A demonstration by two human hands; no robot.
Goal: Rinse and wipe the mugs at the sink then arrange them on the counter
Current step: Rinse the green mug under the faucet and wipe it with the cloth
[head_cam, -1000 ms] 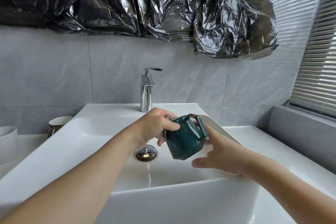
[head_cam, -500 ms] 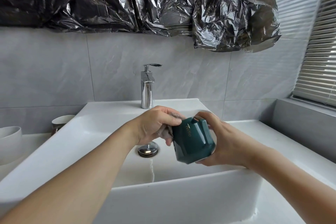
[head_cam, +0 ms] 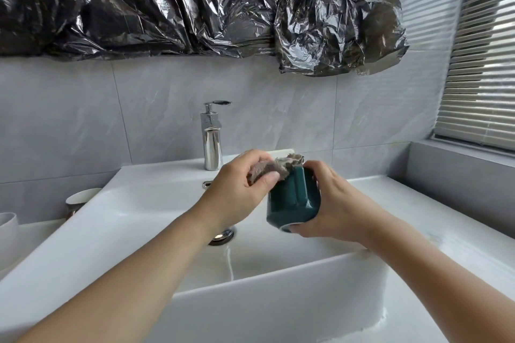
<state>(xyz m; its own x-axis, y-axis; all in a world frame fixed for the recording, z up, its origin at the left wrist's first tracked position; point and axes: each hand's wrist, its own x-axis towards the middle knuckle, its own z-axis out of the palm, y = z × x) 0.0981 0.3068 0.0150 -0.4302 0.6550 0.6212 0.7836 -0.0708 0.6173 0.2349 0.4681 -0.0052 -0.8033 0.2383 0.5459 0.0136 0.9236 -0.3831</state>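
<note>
Over the white sink (head_cam: 167, 231), our right hand (head_cam: 331, 203) grips the green mug (head_cam: 292, 200), now rotated; our left hand (head_cam: 237, 192) pinches the grey cloth (head_cam: 276, 168) onto its upper end, so wiping continues.

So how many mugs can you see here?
3: a dark green ceramic mug held over the sink, and two white mugs left of the basin, one nearer it, one at the frame edge. Others may be hidden.

Mug (head_cam: 292, 200) rotated upright; cloth (head_cam: 274, 168) now atop rim.
</note>
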